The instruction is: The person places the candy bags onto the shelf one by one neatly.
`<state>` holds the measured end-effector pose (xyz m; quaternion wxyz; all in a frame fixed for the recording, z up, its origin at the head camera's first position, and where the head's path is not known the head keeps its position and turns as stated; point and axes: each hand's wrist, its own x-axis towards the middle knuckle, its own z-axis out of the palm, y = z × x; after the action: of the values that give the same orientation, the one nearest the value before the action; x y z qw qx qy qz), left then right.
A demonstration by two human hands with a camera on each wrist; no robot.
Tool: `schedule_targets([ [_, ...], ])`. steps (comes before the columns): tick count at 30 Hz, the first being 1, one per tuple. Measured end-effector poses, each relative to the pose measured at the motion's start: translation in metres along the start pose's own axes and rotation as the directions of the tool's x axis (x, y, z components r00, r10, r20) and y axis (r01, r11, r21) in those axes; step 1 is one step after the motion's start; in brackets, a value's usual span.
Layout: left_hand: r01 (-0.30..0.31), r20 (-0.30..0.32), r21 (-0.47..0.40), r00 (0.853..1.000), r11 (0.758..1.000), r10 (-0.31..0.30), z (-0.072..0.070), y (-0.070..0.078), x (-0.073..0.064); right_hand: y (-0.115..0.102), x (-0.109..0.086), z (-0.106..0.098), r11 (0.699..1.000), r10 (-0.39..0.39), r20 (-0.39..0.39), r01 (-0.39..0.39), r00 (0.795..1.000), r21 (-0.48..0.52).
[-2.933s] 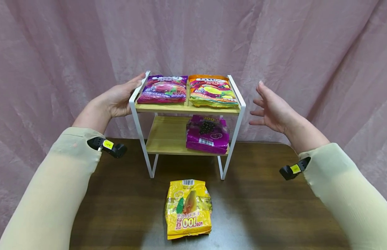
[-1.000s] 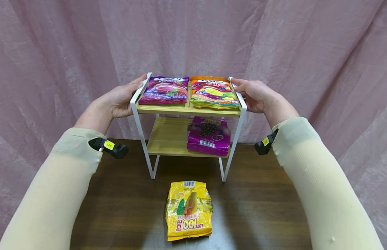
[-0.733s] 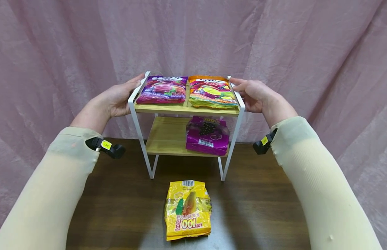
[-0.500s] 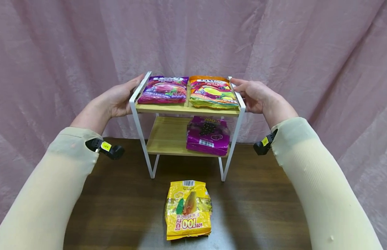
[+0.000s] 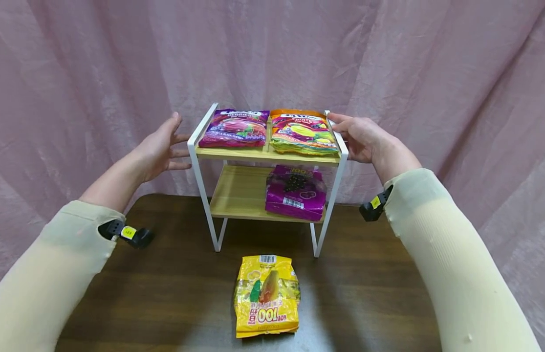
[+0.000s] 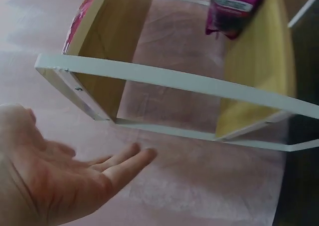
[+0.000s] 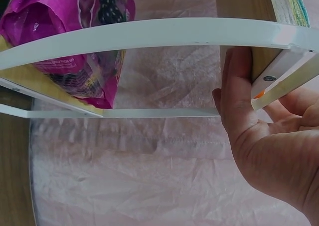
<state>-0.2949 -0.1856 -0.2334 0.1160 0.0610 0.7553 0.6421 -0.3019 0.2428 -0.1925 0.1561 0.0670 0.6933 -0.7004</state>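
A two-tier shelf rack [image 5: 237, 193], white metal frame with light wood boards, stands on the table. My right hand [image 5: 366, 141] grips the right end of its top tier; the right wrist view shows fingers [image 7: 237, 86] curled under the board. Off the rack's left side is my left hand [image 5: 157, 150], fingers spread and holding nothing; the left wrist view shows a gap between fingertips and frame. On the top board lie a purple berries candy bag [image 5: 234, 129] and an orange-yellow fruits candy bag [image 5: 303, 132]. A purple grape candy bag [image 5: 294, 193] leans at the lower board's right end.
A yellow candy bag [image 5: 267, 298] with a papaya picture lies on the dark wooden table [image 5: 364, 283] in front of the rack. Close behind the rack hangs a pink curtain [image 5: 290, 54].
My right hand has come in from the right and taken hold of the rack's top right end. My left hand has just let go of the left end and moved away leftward.
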Motion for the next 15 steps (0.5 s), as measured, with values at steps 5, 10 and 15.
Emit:
schedule_targets([
  [5, -0.165, -0.138, -0.064, 0.978, 0.984, 0.155, -0.004, -0.009, -0.025, 0.003, 0.001, 0.000, 1.000, -0.009, -0.005, 0.009, 1.000, -0.005],
  [10, -0.358, -0.164, 0.152, 0.910, 0.921, 0.381, -0.002, -0.016, -0.053, 0.004, 0.000, 0.000, 1.000, -0.009, -0.007, 0.009, 1.000, -0.003],
  [15, -0.529, -0.089, 0.402, 0.790, 0.748, 0.606, 0.010, -0.027, -0.076, 0.003, -0.001, -0.001, 1.000, -0.019, -0.002, 0.019, 1.000, -0.004],
])
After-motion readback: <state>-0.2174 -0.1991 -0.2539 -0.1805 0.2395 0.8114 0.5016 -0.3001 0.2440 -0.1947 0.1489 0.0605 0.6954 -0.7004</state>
